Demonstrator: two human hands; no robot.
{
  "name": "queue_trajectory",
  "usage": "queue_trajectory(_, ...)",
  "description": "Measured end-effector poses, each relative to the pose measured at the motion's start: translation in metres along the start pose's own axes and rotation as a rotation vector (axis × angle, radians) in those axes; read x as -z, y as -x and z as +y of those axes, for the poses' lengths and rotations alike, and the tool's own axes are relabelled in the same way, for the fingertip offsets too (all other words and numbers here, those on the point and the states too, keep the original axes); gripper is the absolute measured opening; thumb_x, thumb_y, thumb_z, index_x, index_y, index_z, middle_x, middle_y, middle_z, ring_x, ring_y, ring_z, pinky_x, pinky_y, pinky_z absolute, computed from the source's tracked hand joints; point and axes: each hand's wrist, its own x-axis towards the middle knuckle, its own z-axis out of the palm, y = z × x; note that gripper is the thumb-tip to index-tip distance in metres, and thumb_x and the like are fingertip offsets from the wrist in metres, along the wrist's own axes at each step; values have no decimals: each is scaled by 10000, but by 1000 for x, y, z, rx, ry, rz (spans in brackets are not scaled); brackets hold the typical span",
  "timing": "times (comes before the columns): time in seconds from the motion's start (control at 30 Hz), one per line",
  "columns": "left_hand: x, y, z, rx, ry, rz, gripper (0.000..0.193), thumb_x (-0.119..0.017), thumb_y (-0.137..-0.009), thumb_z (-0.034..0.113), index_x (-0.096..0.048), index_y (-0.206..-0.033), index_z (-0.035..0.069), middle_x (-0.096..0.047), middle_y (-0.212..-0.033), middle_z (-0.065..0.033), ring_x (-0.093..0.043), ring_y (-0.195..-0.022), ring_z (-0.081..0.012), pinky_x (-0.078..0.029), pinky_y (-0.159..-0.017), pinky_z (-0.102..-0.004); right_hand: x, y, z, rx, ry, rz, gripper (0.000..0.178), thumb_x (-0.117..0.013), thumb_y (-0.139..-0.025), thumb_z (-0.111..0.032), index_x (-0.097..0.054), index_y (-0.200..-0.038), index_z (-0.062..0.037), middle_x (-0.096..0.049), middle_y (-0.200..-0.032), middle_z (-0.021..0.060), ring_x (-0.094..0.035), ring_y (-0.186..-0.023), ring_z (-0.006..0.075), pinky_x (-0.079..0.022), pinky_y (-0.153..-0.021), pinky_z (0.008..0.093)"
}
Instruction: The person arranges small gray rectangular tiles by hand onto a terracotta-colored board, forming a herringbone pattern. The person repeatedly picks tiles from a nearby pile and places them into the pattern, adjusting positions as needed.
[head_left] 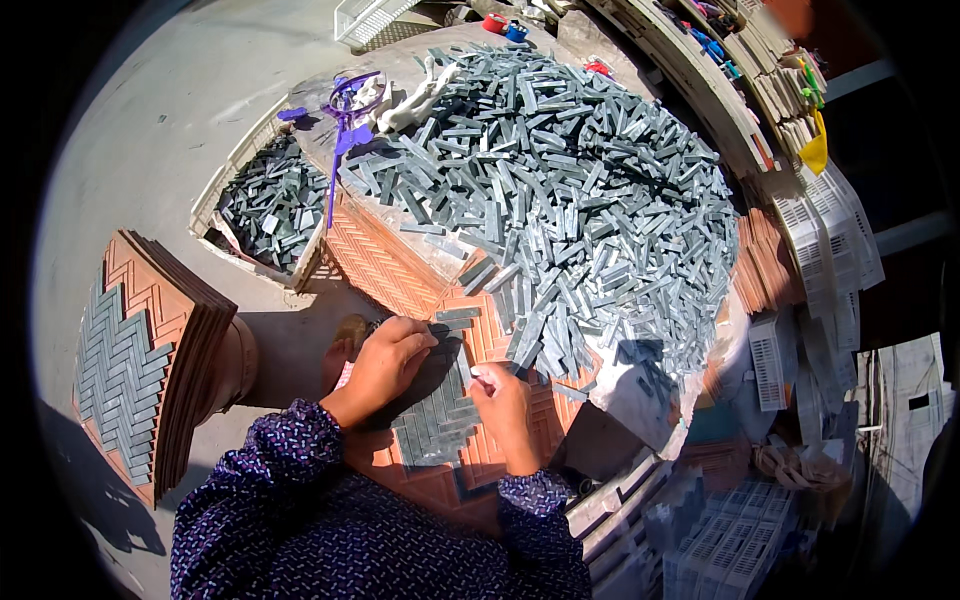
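An orange herringbone mould board [482, 447] lies in front of me, its slots partly filled with grey stone strips [432, 432]. My left hand [388, 362] is over the board's far left part, fingers curled together and fingertips beside a strip at the upper edge; anything within them is hidden. My right hand [503, 408] is over the board's middle, thumb and forefinger pinched at the end of a narrow grey strip [463, 364] standing between the two hands. A large heap of loose grey stone strips [570, 190] spreads just beyond, some reaching the board's far edge.
A cream crate [205, 205] of darker pieces stands at the far left. Nearer left, a stack of orange boards [180, 300] carries a filled herringbone panel. A purple plastic frame [345, 130] and white gloves [420, 100] lie by the heap. White crates [730, 540] stand at the right.
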Motion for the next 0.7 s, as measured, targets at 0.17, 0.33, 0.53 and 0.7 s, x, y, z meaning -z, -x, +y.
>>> queue_trajectory(0.17,-19,-6,5,-123,-110,-193,505,-661,-758,15,-545,-1250,6,-552,-1265,-170,-489,-1229,-357,-382,-1053,-440,-4,-1,-9,312,285,187,131,-669,-768,-17,-637,-896,-18,-663,-794,168,-657,-728,339,-516,-643,383)
queue_trajectory(0.33,-18,-1,13,-186,-230,-363,576,-663,-802,126,-478,-1337,17,-489,-1376,-148,-440,-1297,-325,-323,-1095,-457,-8,-5,-12,84,106,128,129,-669,-771,-5,-633,-894,-21,-664,-816,168,-656,-757,346,-511,-647,395)
queue_trajectory(0.53,-23,11,11,-262,-421,-491,598,-589,-872,297,-436,-1391,41,-413,-1463,-111,-356,-1373,-258,-266,-1119,-467,19,-40,-18,258,412,377,144,-687,-787,-92,-634,-911,-43,-652,-833,129,-644,-757,345,-511,-645,438)
queue_trajectory(0.7,-22,12,19,-262,-453,-549,665,-611,-856,338,-399,-1410,38,-384,-1483,-106,-346,-1380,-250,-248,-1127,-473,14,-67,-15,177,772,294,181,-712,-777,-159,-637,-893,-42,-637,-860,137,-647,-773,356,-513,-653,460)
